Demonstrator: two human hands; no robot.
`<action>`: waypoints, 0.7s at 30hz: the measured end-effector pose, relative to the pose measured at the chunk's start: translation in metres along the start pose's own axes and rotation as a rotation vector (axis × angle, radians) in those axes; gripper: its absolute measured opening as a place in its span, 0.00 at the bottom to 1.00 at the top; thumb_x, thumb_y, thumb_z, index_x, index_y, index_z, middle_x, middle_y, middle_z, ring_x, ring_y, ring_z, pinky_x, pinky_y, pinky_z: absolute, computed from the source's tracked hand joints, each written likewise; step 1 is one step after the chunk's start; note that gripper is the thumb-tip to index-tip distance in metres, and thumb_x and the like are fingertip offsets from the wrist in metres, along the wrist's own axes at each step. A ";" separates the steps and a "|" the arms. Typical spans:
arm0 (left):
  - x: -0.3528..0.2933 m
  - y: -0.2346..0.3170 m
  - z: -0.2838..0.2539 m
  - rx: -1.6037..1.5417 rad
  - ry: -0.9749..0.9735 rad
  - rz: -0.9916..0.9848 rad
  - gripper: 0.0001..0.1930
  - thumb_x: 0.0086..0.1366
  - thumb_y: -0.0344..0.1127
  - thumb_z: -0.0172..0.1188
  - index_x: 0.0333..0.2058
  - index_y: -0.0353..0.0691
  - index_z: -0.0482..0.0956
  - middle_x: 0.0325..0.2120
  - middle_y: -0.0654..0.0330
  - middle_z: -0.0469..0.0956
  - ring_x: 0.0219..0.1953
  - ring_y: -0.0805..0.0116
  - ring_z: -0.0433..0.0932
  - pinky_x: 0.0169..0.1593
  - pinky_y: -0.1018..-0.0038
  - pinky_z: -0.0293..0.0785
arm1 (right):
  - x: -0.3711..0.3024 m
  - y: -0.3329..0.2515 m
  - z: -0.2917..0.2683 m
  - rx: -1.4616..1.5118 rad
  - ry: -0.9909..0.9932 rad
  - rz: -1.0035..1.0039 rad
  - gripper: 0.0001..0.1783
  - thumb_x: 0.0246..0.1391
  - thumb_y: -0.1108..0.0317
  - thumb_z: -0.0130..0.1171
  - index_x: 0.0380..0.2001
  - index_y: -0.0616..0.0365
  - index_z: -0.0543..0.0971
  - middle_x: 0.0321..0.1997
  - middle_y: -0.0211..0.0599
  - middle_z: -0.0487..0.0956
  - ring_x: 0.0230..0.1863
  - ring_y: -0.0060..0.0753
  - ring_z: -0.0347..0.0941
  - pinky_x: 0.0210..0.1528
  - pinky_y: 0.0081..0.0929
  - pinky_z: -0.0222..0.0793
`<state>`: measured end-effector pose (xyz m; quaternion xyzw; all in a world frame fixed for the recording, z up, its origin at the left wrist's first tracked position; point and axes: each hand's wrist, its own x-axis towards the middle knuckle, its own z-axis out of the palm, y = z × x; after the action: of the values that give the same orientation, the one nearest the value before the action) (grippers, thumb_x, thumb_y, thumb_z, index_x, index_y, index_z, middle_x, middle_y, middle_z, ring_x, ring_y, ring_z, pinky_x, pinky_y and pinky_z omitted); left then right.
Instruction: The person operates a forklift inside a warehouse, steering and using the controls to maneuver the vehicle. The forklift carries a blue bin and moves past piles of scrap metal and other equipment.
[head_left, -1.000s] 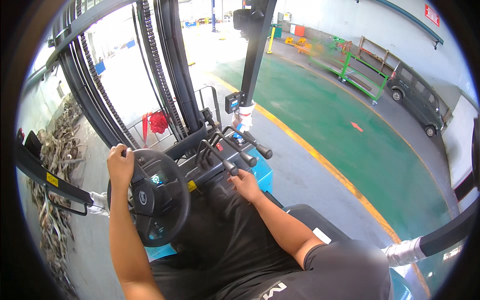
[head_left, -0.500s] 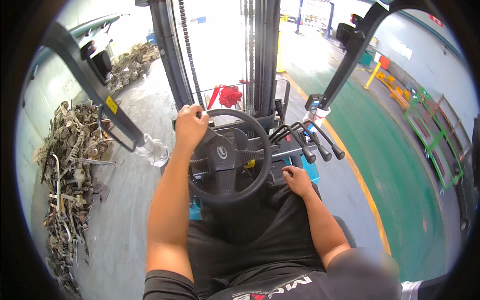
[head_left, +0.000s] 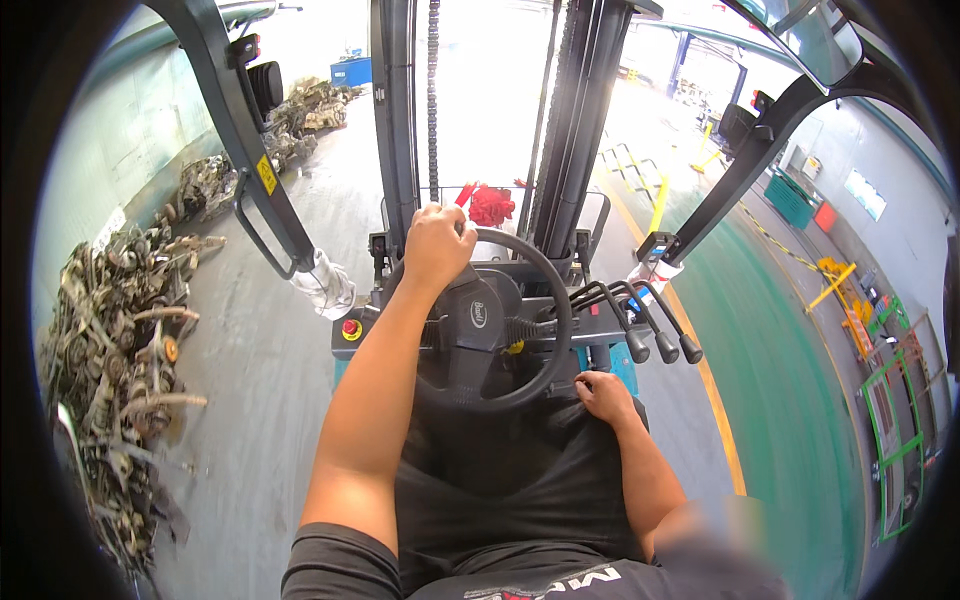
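Observation:
I sit in a forklift with a black steering wheel [head_left: 561, 290] in front of me. My left hand [head_left: 438, 246] is closed around the top left of its rim, arm stretched forward; whether a knob is under the palm is hidden. My right hand [head_left: 606, 397] rests on my right thigh, fingers curled in with nothing showing in them. Just beyond it, to the right of the wheel, stand several black control levers [head_left: 667, 347], and the hand is apart from them. A red emergency button [head_left: 350, 328] sits left of the wheel.
The mast [head_left: 585, 130] rises ahead, with a red ribbon bow [head_left: 491, 205] in front. A heap of greasy metal parts [head_left: 120, 370] lies along the left wall. At right are a yellow floor line [head_left: 715, 400], a green walkway [head_left: 790, 400] and a green metal frame [head_left: 885, 430].
The forklift has rolled forward: the heap and the green frame appear closer alongside. The view has shifted a little. My left hand stays on the wheel and my right on my thigh.

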<state>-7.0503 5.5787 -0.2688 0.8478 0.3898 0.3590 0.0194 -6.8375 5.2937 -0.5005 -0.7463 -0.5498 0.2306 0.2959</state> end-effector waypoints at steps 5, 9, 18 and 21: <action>0.112 -0.054 0.062 -0.037 0.007 0.050 0.10 0.61 0.36 0.64 0.36 0.36 0.86 0.37 0.43 0.81 0.46 0.40 0.80 0.54 0.52 0.77 | 0.123 0.001 -0.013 0.054 0.144 -0.033 0.13 0.63 0.61 0.62 0.43 0.55 0.87 0.41 0.47 0.88 0.45 0.53 0.85 0.49 0.44 0.80; 0.203 -0.118 0.109 0.005 -0.073 -0.008 0.11 0.60 0.38 0.66 0.36 0.37 0.84 0.40 0.44 0.80 0.51 0.41 0.78 0.57 0.53 0.76 | 0.240 -0.021 -0.002 0.130 0.217 0.021 0.13 0.63 0.59 0.62 0.43 0.54 0.88 0.41 0.46 0.88 0.46 0.53 0.84 0.50 0.44 0.80; 0.387 -0.264 0.215 -0.063 0.023 0.074 0.09 0.60 0.35 0.66 0.36 0.36 0.82 0.37 0.47 0.80 0.46 0.43 0.78 0.54 0.53 0.76 | 0.501 -0.028 0.013 0.025 0.172 -0.026 0.14 0.63 0.59 0.63 0.44 0.54 0.88 0.40 0.47 0.88 0.44 0.51 0.86 0.49 0.43 0.80; 0.456 -0.313 0.252 -0.085 0.025 0.104 0.09 0.60 0.35 0.65 0.36 0.36 0.84 0.34 0.46 0.80 0.43 0.44 0.80 0.51 0.53 0.76 | 0.593 -0.030 0.024 0.112 0.220 -0.053 0.12 0.62 0.62 0.64 0.43 0.55 0.88 0.38 0.49 0.88 0.42 0.51 0.86 0.47 0.41 0.81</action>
<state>-6.8961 6.1664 -0.2830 0.8608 0.3299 0.3863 0.0317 -6.7027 5.8722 -0.5074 -0.7347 -0.5196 0.1699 0.4018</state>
